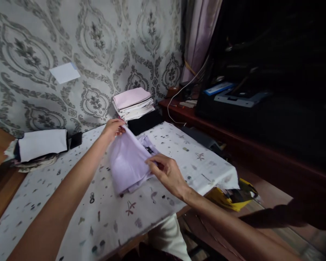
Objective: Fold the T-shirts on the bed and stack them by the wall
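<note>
A pale lilac garment [127, 163] lies partly folded on a table covered with a white patterned cloth [105, 217]. My left hand [112, 128] pinches the garment's far edge and lifts it slightly. My right hand [168, 174] pinches the near right edge of the same garment, fingers closed on the fabric. A small dark label [149, 149] shows near the collar.
A stack of folded clothes, pink on top [133, 103], sits at the table's far end by a black folded piece [145, 122]. Another pile with a white item [42, 144] lies at the left. A dark wooden shelf [233, 134] with devices runs along the right. Yellow packaging [233, 197] lies below.
</note>
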{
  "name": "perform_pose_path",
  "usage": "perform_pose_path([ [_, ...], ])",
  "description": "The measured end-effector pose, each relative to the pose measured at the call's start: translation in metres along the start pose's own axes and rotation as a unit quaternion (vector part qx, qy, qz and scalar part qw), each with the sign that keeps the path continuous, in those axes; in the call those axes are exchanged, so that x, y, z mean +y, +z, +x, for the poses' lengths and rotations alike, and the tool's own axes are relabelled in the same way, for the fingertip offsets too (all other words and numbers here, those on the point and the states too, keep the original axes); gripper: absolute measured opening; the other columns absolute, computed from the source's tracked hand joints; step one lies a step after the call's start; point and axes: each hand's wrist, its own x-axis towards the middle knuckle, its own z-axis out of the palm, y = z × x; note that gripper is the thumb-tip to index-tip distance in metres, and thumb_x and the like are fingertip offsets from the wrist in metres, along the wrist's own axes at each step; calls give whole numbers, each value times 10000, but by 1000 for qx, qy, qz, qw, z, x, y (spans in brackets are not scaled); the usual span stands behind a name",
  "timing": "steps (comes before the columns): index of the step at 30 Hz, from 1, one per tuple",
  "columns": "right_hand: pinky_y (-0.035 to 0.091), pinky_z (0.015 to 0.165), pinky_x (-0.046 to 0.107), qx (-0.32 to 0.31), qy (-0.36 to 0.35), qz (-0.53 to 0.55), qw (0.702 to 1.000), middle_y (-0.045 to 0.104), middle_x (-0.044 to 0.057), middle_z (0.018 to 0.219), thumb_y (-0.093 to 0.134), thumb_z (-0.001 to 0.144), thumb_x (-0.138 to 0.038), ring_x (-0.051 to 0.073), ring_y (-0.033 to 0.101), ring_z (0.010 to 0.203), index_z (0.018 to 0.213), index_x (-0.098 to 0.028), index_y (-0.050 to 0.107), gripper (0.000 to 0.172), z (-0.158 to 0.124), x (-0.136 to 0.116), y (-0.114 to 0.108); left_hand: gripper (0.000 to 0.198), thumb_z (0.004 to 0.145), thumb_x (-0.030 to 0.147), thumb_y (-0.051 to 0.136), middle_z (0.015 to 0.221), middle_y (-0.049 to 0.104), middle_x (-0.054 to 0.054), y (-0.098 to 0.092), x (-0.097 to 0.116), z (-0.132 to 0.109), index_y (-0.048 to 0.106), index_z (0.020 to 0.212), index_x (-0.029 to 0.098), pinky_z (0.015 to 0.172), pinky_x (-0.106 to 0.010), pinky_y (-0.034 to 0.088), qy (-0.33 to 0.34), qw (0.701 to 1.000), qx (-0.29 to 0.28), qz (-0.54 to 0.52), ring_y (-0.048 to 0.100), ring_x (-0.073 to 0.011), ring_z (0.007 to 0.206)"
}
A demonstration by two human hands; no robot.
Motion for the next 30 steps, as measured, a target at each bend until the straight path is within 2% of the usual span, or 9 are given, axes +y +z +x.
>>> perform_pose_path([
  [4, 494, 624, 282, 9, 67, -35, 997, 698, 37, 764, 533, 880, -320, 162, 623, 642, 803, -191, 727, 246, -4, 38, -15, 123, 675, 182, 700, 526, 572, 9, 54, -19, 22, 589, 726, 166, 490, -225, 399, -27, 999, -33, 23, 584, -131, 479],
  [8, 516, 602, 280, -5, 100, -31, 995, 711, 37, 727, 524, 872, -301, 167, 644, 617, 822, -192, 731, 239, -4, 56, -23, 136, 689, 163, 704, 513, 571, 3, 81, -39, 35, 571, 715, 168, 515, -229, 426, -47, 997, -53, 36, 596, -136, 492],
  [13, 524, 622, 286, -22, 125, -22, 992, 692, 23, 660, 505, 877, -295, 173, 642, 621, 840, -190, 736, 256, 0, 63, -30, 167, 706, 168, 727, 588, 644, -19, 86, -55, 33, 593, 805, 162, 627, -255, 513, -68, 994, -83, 25, 640, -137, 569],
  [17, 504, 681, 289, -66, 94, -99, 988, 710, 23, 763, 519, 864, -257, 172, 641, 693, 882, -211, 754, 241, 1, 62, -37, 345, 755, 164, 677, 820, 738, -61, 70, -60, 19, 587, 1088, 171, 834, -315, 548, -37, 990, -135, -12, 719, -170, 815],
  [20, 483, 681, 293, -79, 71, -197, 975, 689, 35, 854, 561, 875, -280, 159, 613, 675, 923, -242, 774, 222, 4, 60, -44, 337, 826, 224, 626, 1020, 732, -88, 44, -62, -12, 584, 1157, 184, 966, -361, 503, 76, 982, -164, 48, 691, -193, 1019],
  [23, 489, 676, 309, -58, 45, -259, 963, 660, 62, 963, 549, 915, -321, 156, 607, 678, 967, -245, 780, 248, 15, 54, -46, 235, 899, 300, 561, 1184, 690, -99, 14, -61, -66, 628, 1098, 194, 1029, -379, 464, 168, 953, -135, 214, 618, -228, 1167],
  [26, 525, 855, 366, -103, -42, -254, 961, 664, 92, 1118, 499, 956, -309, 230, 653, 971, 1073, -221, 758, 297, 41, 44, -30, 325, 919, 390, 558, 1252, 656, -111, -8, -69, -129, 621, 1183, 211, 1015, -421, 485, 199, 912, -110, 341, 598, -279, 1178],
  [28, 472, 1026, 418, -158, -87, -260, 949, 632, 123, 1294, 475, 977, -306, 279, 583, 1213, 1187, -181, 720, 346, 65, 39, -9, 499, 878, 450, 625, 1356, 598, -138, -14, -84, -163, 558, 1311, 212, 1069, -482, 462, 225, 885, -99, 396, 556, -323, 1255],
  [30, 382, 1138, 443, -212, -99, -279, 931, 543, 160, 1456, 449, 998, -319, 302, 478, 1368, 1292, -125, 661, 411, 91, 37, 17, 664, 861, 420, 647, 1483, 502, -170, -15, -105, -186, 432, 1449, 200, 1143, -536, 404, 253, 860, -66, 439, 473, -350, 1374],
])
